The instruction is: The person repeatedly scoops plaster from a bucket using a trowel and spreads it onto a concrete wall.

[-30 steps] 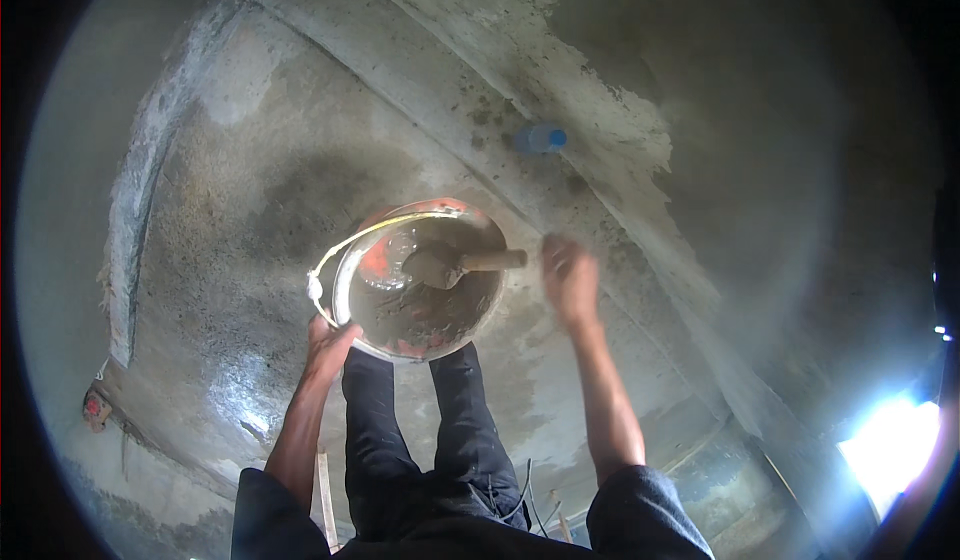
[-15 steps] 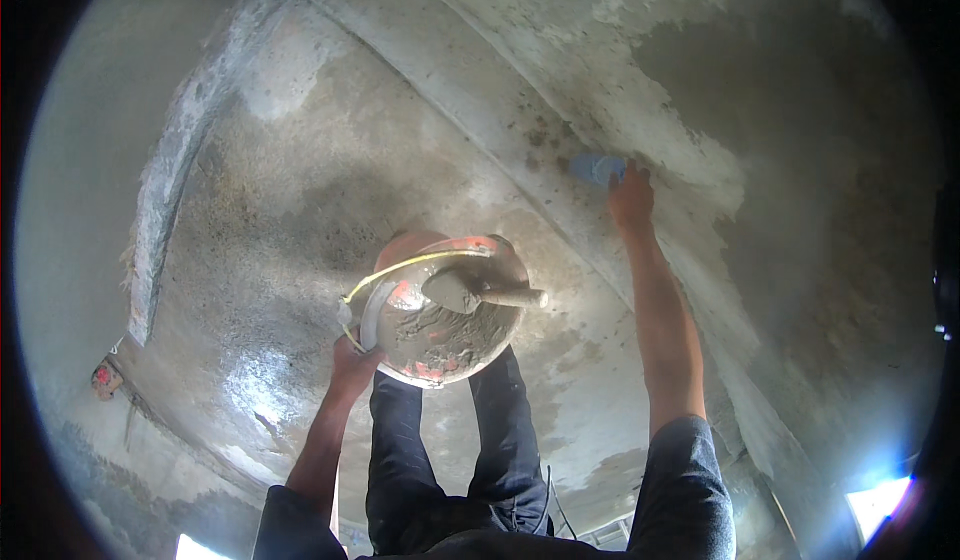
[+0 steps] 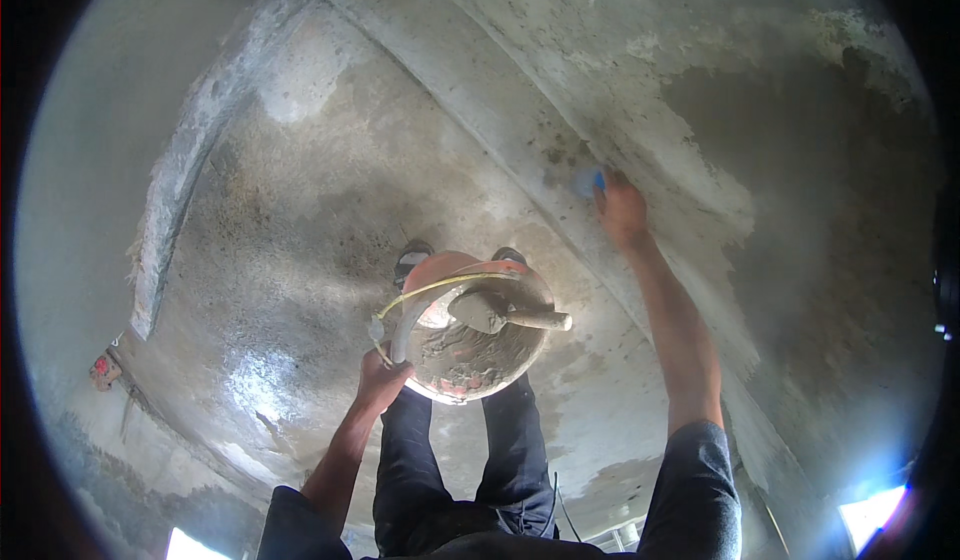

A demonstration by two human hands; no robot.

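Observation:
My left hand [image 3: 385, 380] grips the near-left rim of an orange bucket [image 3: 455, 260], close by its yellow carrying loop [image 3: 440, 284]. Wet grey mortar [image 3: 455, 355] lies inside, with a trowel [image 3: 480, 312] resting across it, its round handle sticking out to the right over the rim. Up and to the right, at the end of my stretched arm, my right hand [image 3: 622, 205] is closed on a blue-capped plastic bottle [image 3: 592, 184], which is partly behind my fingers and blurred. My legs and shoes show below and behind the bucket.
Under me is a stained concrete floor [image 3: 270, 220]. Rough raised edges [image 3: 200, 140] run along the left, and a long sloped ledge crosses at the upper right. A small red object [image 3: 105, 370] lies at the lower left. Bright openings glare at both lower corners.
My right hand has reached up and right from beside the bucket and taken hold of the bottle. The bucket and my left hand sit lower and farther right in the picture as the view has shifted.

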